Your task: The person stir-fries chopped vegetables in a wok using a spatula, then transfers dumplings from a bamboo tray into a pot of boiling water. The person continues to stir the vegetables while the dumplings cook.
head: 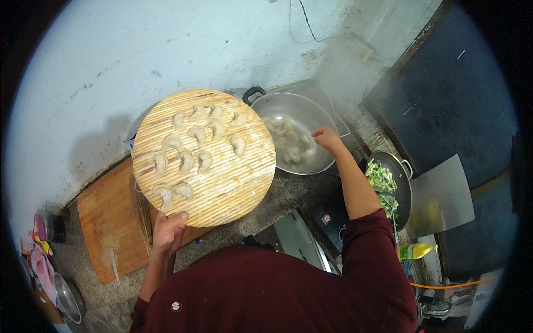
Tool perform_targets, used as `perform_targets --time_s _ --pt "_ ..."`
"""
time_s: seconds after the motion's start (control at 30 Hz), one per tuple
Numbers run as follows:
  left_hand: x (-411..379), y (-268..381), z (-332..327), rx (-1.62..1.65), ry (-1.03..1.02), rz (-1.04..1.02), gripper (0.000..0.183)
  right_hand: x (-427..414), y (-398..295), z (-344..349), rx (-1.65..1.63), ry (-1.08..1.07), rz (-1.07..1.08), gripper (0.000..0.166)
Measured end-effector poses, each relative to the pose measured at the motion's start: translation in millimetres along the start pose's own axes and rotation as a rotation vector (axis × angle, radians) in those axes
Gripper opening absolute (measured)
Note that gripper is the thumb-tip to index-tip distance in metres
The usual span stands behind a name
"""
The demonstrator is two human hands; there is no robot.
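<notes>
My left hand point(170, 229) grips the near edge of a round slatted tray point(245, 183), thumb on top. Several crescent-shaped raw dumplings point(198, 135) lie on the tray, mostly over its left and upper parts, and pale flour dusts the slats. Right of the tray, partly covered by its rim, stands a wide metal pot point(308, 106) with a black side handle point(253, 94). More dumplings point(291, 143) sit in the pot's liquid. Over the pot's right side is my right hand point(327, 138), fingers bunched together; whether anything is between them is hidden.
Steam rises toward the wall behind the pot. A wok point(403, 187) of chopped greens point(382, 177) stands right of my right forearm, beside a metal splash sheet point(445, 200) and a yellow-capped bottle point(416, 251). A wooden board point(108, 220) and a metal bowl point(68, 297) are at left.
</notes>
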State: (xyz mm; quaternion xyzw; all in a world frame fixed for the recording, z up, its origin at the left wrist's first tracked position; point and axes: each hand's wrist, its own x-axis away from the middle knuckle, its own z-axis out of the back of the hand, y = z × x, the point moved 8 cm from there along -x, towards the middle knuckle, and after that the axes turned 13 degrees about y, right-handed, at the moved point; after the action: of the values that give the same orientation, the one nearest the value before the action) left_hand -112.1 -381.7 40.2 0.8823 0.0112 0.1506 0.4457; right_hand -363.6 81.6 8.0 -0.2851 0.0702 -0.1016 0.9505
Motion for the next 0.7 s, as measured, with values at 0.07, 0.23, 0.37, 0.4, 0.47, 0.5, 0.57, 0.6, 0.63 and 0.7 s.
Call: perform_targets --time_s 0.07,0.23,0.37,0.4,0.47,0.5,0.57,0.6,0.63,0.7 --pt "-2.9 -1.4 1.3 0.003 -0.016 0.016 0.056 1.7 -9.6 4.3 0.058 0.064 0.075 0.023" --pt "-1.4 3.9 2.4 -0.006 -0.021 -0.003 0.057 72.2 -163.3 12.6 -0.3 -0.082 0.304 0.026" --pt "-7.7 1.3 3.8 -0.018 -0.066 0.049 0.059 124.1 -233.3 -5.7 -0.375 -0.208 0.47 0.029" --pt "-6.7 1.2 5.0 -0.025 -0.08 0.061 0.06 135.2 -248.4 -8.1 -0.296 -0.23 0.487 0.029" --pt "-7.4 0.6 4.9 -0.062 -0.093 0.075 0.062 145.6 -258.6 -15.8 -0.215 -0.205 0.51 0.028" --pt "-6.7 1.2 4.3 -0.092 -0.085 0.076 0.063 147.3 -258.1 -19.5 -0.213 -0.164 0.52 0.028" --pt "-5.8 1.2 3.6 -0.112 -0.071 0.072 0.064 156.6 -261.7 -20.1 -0.227 -0.09 0.583 0.026" --pt "-5.2 1.0 3.4 -0.102 -0.065 0.067 0.064 164.1 -264.5 -18.4 -0.244 -0.056 0.635 0.025" --pt "-5.3 1.1 2.1 -0.094 -0.059 0.062 0.064 170.2 -266.8 -15.9 -0.262 -0.021 0.686 0.024" --pt "-3.1 2.4 1.0 -0.069 -0.014 0.033 0.06 173.4 -265.7 -9.2 -0.364 -0.012 0.694 0.026"
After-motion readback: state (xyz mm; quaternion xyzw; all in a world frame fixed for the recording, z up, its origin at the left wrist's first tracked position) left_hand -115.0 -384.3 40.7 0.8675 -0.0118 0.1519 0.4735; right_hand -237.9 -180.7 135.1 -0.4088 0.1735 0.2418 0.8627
